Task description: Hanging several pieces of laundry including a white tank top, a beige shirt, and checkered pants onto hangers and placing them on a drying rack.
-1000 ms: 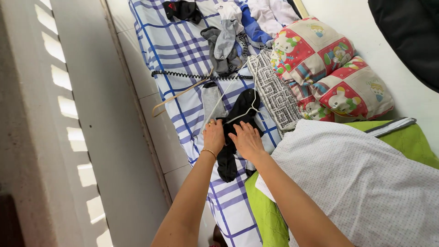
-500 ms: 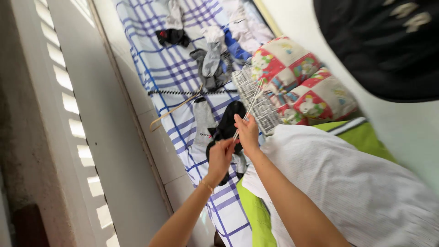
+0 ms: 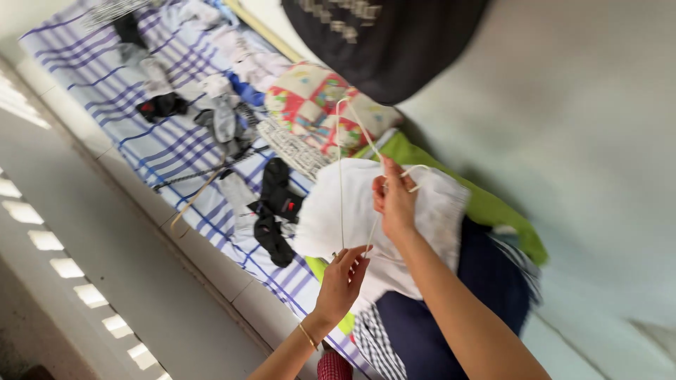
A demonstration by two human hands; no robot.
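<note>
Hanger: a thin white wire hanger (image 3: 341, 176), lifted off the bed and held up in the air between both hands, in front of a white garment (image 3: 331, 211).
Long axis: its longest visible wire runs nearly straight up and down in the head view, from the left hand at the bottom to a bend near the patchwork pillow (image 3: 317, 105) at the top; a shorter wire slants from that bend down to the right hand, where the hook curls out to the side.
Left hand (image 3: 343, 278): below the hanger, fingers pinched shut on the lower end of the wire; a thin gold bangle sits on the wrist.
Right hand (image 3: 394, 204): higher up and further along, fingers closed around the wire near the hook end.
Nearer hand: both touch the hanger; the right one sits by the hook, the left by the bottom corner.
Look of the hanger: very slim, pale, partly lost in motion blur, bare with nothing hung on it.
Behind the hands: the white garment lies over a green cover (image 3: 486, 204) and a dark blue cloth (image 3: 486, 295).
Bed: a blue-and-white checked sheet (image 3: 169, 148) with black socks (image 3: 274, 204), grey socks (image 3: 224, 119) and a tan wooden hanger (image 3: 197, 197) lying well apart from the hands.
Above: a large black cloth (image 3: 387, 42) hangs at the top.
</note>
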